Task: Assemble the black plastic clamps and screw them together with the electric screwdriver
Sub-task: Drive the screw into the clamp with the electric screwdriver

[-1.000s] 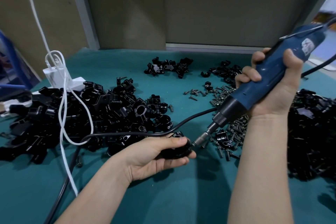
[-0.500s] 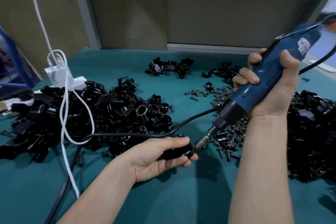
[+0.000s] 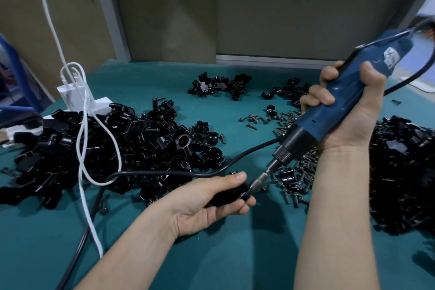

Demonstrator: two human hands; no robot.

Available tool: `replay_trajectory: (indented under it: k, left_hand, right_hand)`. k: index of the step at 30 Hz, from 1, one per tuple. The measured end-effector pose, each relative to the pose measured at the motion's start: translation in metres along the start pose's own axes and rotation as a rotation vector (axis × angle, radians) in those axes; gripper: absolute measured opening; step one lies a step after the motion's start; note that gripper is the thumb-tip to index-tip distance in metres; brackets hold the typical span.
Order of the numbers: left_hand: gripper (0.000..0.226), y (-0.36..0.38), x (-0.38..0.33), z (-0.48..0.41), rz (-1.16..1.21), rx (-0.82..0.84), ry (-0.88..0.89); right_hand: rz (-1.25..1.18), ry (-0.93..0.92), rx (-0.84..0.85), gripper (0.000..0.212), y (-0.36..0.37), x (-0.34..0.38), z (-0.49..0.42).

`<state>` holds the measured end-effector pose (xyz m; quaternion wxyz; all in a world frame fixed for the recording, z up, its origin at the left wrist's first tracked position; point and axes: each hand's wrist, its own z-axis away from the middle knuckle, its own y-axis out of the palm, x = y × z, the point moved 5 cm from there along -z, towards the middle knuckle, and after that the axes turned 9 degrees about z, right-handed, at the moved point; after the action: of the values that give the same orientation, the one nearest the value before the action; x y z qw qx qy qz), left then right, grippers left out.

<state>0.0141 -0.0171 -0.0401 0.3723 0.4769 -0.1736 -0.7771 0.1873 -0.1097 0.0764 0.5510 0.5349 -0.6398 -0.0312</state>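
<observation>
Hardly anything has moved over the last second: both hands keep their places and the screwdriver's tip stays pressed to the same part.

Left hand (image 3: 202,202), lower centre of the frame, grasps a small black plastic clamp (image 3: 229,196), thumb on top and fingers curled beneath it. Right hand (image 3: 353,120), in the right half, is wrapped round the blue-bodied electric screwdriver with a black nose (image 3: 334,106), which slopes down from the upper right. Its slim metal bit (image 3: 261,178) meets the right end of the held clamp; whether a screw sits there is hidden.

A thin black cable (image 3: 164,173) runs from behind the screwdriver's nose leftward above the left hand, then down to the lower left edge. Small dark metal screws (image 3: 301,167) are scattered behind and below the screwdriver's nose, with one loose black clamp (image 3: 290,180) among them.

On the teal cloth tabletop (image 3: 235,254), a large heap of black clamp parts (image 3: 117,148) fills the left middle, another heap (image 3: 404,172) the right edge, and two small clusters (image 3: 219,86) lie at upper centre. A looped white cable (image 3: 82,148) crosses the left heap from a white plug block (image 3: 70,96) at upper left.
</observation>
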Motion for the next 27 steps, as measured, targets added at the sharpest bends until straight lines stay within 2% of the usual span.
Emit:
replay_trajectory:
  k: [27]
  left_hand:
    - [0.019, -0.0006, 0.0003, -0.0021, -0.021, -0.008, 0.018]
  right_hand:
    - [0.032, 0.024, 0.007, 0.022, 0.0031, -0.0067, -0.0017]
